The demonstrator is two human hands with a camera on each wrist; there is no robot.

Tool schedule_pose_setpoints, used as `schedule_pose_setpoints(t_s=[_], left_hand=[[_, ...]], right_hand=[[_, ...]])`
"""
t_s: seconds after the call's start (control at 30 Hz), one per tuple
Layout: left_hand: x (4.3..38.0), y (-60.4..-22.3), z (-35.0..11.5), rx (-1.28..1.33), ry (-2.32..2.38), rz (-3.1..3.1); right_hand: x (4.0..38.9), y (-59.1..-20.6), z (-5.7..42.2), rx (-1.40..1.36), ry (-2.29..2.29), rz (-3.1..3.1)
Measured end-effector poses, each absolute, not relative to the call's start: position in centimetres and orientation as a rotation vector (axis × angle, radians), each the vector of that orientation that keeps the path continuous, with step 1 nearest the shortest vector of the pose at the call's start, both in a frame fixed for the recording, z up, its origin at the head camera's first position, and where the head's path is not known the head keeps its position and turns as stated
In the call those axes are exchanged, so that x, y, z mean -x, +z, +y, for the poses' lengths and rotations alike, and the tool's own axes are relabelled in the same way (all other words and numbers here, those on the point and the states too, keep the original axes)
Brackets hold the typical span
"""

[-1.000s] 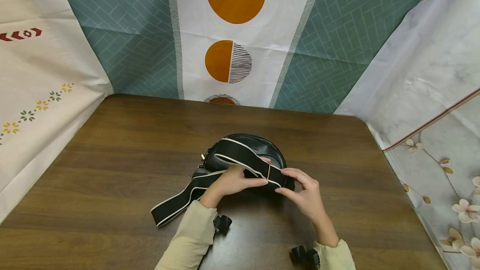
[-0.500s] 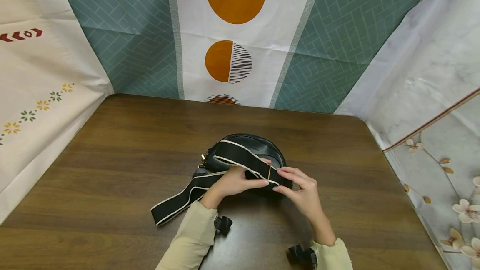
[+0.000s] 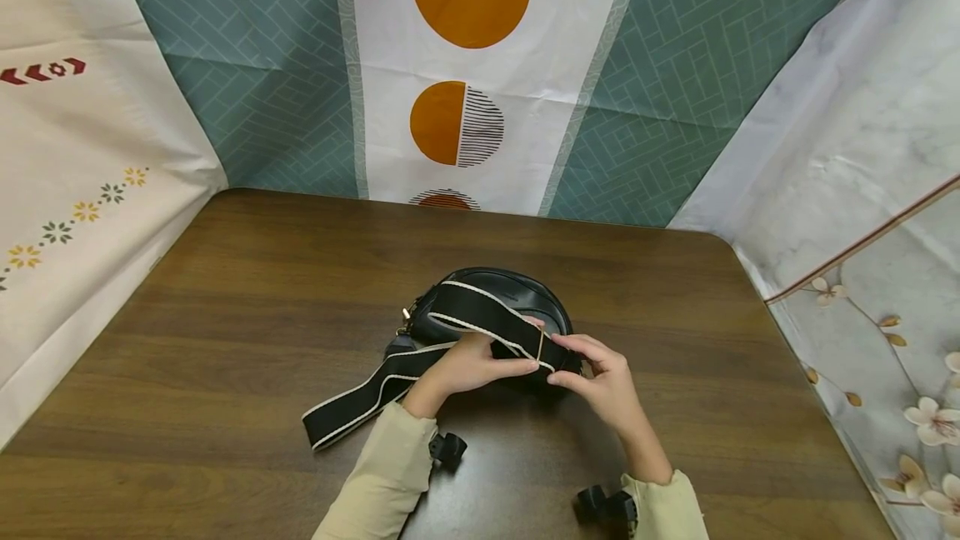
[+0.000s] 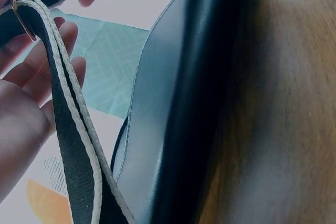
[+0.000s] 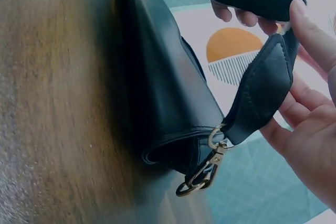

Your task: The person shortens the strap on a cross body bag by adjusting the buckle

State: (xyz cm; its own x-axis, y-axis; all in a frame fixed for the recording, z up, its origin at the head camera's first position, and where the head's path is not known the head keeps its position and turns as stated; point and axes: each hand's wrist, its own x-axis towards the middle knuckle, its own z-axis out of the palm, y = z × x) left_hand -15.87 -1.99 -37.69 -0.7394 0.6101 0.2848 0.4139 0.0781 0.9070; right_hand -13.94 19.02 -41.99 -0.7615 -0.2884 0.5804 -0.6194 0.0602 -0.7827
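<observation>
A black handbag (image 3: 517, 280) lies on the table with a wide black strap (image 3: 472, 304) edged in white. My left hand (image 3: 472, 363) pinches the strap at its thin gold slider buckle (image 3: 539, 344), thumb at the near edge. Close on the right, my right hand (image 3: 603, 373) pinches the strap between thumb and fingers. In the right wrist view, the strap's black leather end (image 5: 265, 87) hangs from that hand to a gold clasp (image 5: 210, 169) at the bag's side. The left wrist view shows the strap doubled (image 4: 65, 77) below the buckle.
The brown wooden table (image 3: 247, 315) extends around the bag. A loose loop of strap (image 3: 352, 402) lies left of my left forearm. Patterned cloth (image 3: 285, 65) hangs behind the table, with pale cloths at both sides.
My right hand has shifted slightly left along the strap, nearer the buckle. The buckle has edged a little to the right; my left hand keeps almost the same place.
</observation>
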Motion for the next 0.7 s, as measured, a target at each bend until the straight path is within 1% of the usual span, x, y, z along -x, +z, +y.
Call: schedule_pose_setpoints(t_s=[0.37, 0.7], left_hand=[[15.92, -37.56, -1.99, -1.079, 1.756, 2.167], [15.87, -37.75, -1.31, -1.084, 1.733, 2.179]], right_hand=[[14.39, -41.67, 19.38, -0.801, 1.921, -2.064], [14.72, -41.15, 18.51, -0.824, 2.054, -1.884]])
